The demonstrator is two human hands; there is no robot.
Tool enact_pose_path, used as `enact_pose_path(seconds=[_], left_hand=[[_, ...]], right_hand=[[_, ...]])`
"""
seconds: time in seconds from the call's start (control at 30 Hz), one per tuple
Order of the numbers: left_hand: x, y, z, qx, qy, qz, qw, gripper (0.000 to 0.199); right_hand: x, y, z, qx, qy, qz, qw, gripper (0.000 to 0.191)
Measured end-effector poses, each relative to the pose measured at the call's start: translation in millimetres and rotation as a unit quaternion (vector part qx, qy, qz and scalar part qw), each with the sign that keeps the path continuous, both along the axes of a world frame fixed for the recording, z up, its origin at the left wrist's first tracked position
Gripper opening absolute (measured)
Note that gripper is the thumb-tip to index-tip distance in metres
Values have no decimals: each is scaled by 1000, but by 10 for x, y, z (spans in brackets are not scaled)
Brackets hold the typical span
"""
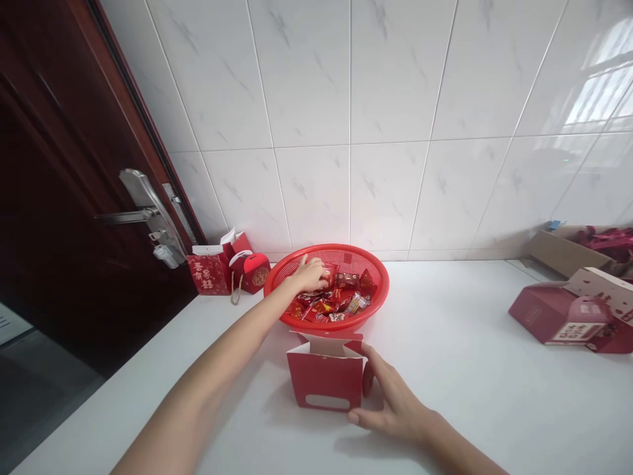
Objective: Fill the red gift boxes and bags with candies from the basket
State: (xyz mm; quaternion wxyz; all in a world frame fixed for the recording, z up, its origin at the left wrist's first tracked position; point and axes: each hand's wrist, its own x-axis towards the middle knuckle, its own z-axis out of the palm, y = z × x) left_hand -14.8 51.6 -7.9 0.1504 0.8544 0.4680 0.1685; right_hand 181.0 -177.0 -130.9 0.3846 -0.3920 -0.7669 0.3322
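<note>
Left grip [312, 274] among sweets [341, 300] in basket [383, 285], hold unclear; right grip [390, 396] clasping box [321, 379] to its left, top unclosed, inside hidden; sweets remain; made-up gift box [251, 272] beyond left grip

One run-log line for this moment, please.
left hand: in red plastic basket, at wrapped sweets | right hand: holding open-topped red gift box, near side of basket

Plastic basket [384, 285] bright red. Paper box [325, 380] red outside, white inside. Tabletop [445, 369] white. Wall tiles [390, 72] white, gray streaks.
</note>
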Motion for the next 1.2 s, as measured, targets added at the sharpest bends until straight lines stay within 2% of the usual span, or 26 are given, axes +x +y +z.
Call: enact_pose_path(seconds=[0.13, 0.23, 0.3, 0.37, 0.43, 0.5, 0.6, 0.7, 0.77, 0.87, 1.07, 1.2], left_hand=[[-42, 45, 28, -20, -90, 16, 996, 44], [-84, -34, 43, -44, -153, 8, 987, 49], [-100, -142, 55, -59, -181, -7, 982, 50], [-98, -275, 76, -76, -198, -29, 977, 50], [-74, -409, 107, -110, -212, -56, 969, 49], [-31, -528, 140, -152, -219, -75, 961, 46], [38, -654, 172, -166, -223, -96, 956, 43], [60, -709, 157, -143, -265, -110, 947, 44], [37, -714, 119, -126, -319, -82, 936, 45], [-26, -685, 38, -100, -398, -32, 911, 48], [-70, -642, -27, -97, -459, -8, 883, 35], [-49, -696, 26, -149, -487, 9, 861, 34]], right_hand=[[13, -13, 40, 5, 6, 13, 1000, 98], [52, -26, 127, 41, 46, 11, 998, 82], [89, -5, 217, 75, 78, -53, 993, 61], [121, 69, 349, 101, 111, -160, 976, 42], [133, 210, 535, 118, 134, -239, 954, 34], [118, 412, 760, 135, 135, -258, 947, 34], [50, 764, 1077, 95, 113, -233, 961, 38], [-51, 1051, 1246, 29, 151, -152, 976, 39], [-121, 1171, 1268, -16, 244, -118, 962, 40], [-216, 1265, 1233, -50, 363, -130, 921, 44], [-314, 1345, 1167, -85, 448, -154, 877, 42], [-315, 1388, 1138, -101, 501, -181, 841, 41]])
